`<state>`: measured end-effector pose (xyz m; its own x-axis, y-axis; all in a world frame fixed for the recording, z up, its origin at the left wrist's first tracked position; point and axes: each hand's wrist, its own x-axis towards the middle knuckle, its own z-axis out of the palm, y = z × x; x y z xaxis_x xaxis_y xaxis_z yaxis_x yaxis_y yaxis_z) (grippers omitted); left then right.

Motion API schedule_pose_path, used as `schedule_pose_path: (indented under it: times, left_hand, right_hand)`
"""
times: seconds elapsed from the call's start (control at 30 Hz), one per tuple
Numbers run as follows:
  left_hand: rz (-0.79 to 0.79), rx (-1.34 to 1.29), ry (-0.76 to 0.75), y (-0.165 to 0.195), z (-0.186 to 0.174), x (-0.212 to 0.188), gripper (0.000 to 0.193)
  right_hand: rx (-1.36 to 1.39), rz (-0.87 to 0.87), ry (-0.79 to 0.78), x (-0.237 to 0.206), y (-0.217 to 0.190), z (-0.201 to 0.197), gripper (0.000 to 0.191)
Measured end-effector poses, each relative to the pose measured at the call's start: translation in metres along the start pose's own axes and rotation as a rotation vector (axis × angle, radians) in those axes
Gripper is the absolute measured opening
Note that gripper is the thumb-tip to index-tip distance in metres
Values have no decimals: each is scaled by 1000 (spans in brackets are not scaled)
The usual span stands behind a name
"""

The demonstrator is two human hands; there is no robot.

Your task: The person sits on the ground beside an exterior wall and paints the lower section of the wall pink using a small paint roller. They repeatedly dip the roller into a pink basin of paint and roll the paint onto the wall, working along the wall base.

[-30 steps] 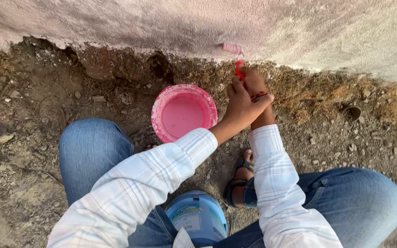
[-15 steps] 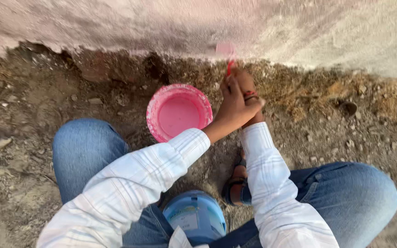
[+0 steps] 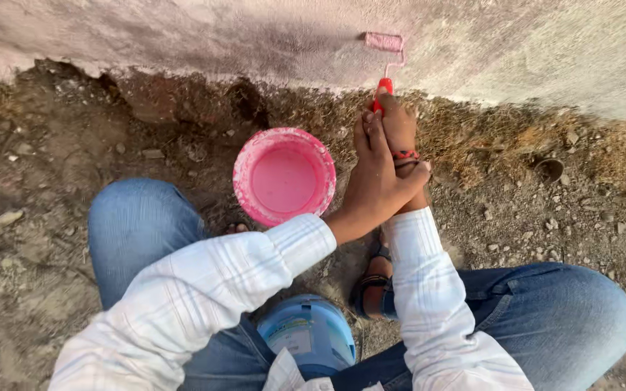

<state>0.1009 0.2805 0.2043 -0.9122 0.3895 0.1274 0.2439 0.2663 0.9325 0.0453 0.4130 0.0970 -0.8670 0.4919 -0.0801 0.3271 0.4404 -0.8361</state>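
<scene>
A small paint roller [image 3: 385, 43] with a pink sleeve and a red handle rests against the lower part of a pale wall [image 3: 269, 32]. My right hand [image 3: 398, 127] grips the red handle. Over it lies my left hand [image 3: 375, 177], wrapped around the right wrist. Just left of both hands, a pink bucket [image 3: 284, 176] filled with pink paint stands on the dirt. Both arms wear a white checked shirt.
I squat on stony, dry ground [image 3: 30, 217], knees in blue jeans on either side. A blue-and-white paint tub [image 3: 311, 334] sits between my legs, beside my sandalled foot [image 3: 372, 286]. A dark gap runs along the wall's base.
The roller has shifted along the wall and sits higher on it, its pink sleeve now clear above my hands. Both hands stay joined on the handle.
</scene>
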Motion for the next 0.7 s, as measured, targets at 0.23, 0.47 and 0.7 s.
schedule_pose_path:
  times: [0.23,0.47,0.7]
  left_hand:
    - [-9,56,-43,2,2,-1,117]
    - [-119,24,-134,3,-2,1,114]
    - [-204,40,-249,-23,6,5,113]
  right_hand:
    - [-82,-109,-5,-8,-2,-8,31]
    - [-122,-167,4,4,1,-1,33]
    - [-86,-11,19,27,56,24,32]
